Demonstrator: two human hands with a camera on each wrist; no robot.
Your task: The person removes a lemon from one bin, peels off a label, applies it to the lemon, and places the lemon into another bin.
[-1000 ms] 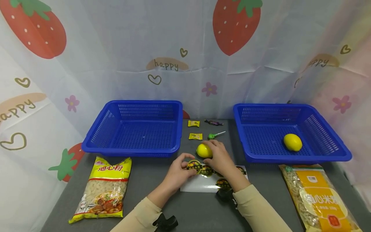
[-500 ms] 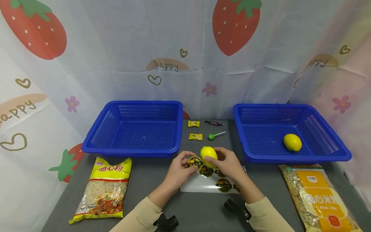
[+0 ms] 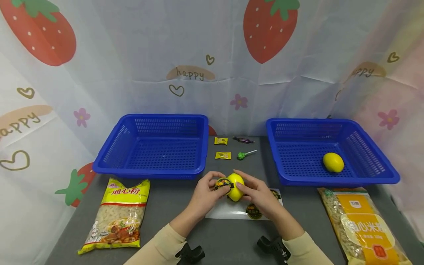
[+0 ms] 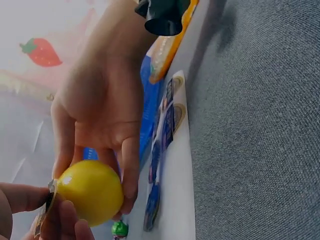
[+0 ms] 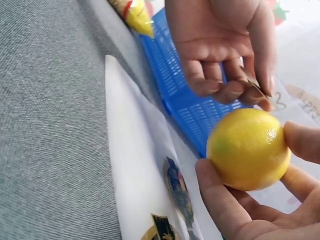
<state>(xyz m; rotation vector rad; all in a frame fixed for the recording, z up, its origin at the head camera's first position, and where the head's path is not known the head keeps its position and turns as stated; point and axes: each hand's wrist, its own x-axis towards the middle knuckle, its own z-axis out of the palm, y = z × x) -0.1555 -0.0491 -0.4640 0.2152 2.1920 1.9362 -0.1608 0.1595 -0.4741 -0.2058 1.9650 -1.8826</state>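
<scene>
My right hand (image 3: 261, 192) holds a yellow lemon (image 3: 236, 191) between thumb and fingers, above the sticker sheet. The left hand (image 3: 206, 193) pinches a round black-and-gold sticker (image 3: 223, 183) by its edge between thumb and fingers. Seen from the left wrist, the sticker (image 4: 48, 202) stands on edge right at the lemon's (image 4: 92, 192) side. In the right wrist view it shows as a thin edge (image 5: 255, 82) just above the lemon (image 5: 249, 150). Below both hands lies a glossy white sheet (image 3: 228, 212) bearing several similar stickers, partly covered by the hands.
A blue basket (image 3: 150, 173) stands at back left; another (image 3: 338, 181) at back right contains a lemon (image 3: 333, 162). Between them lie two yellow wrapped candies (image 3: 223, 155), a purple one (image 3: 243, 140) and a green lollipop (image 3: 241, 156). Food bags lie left (image 3: 116, 217) and right (image 3: 367, 226).
The right hand has picked the lemon up from behind the sheet and brought it toward me and left, against the sticker. The left hand has stayed nearly still, pinching the sticker.
</scene>
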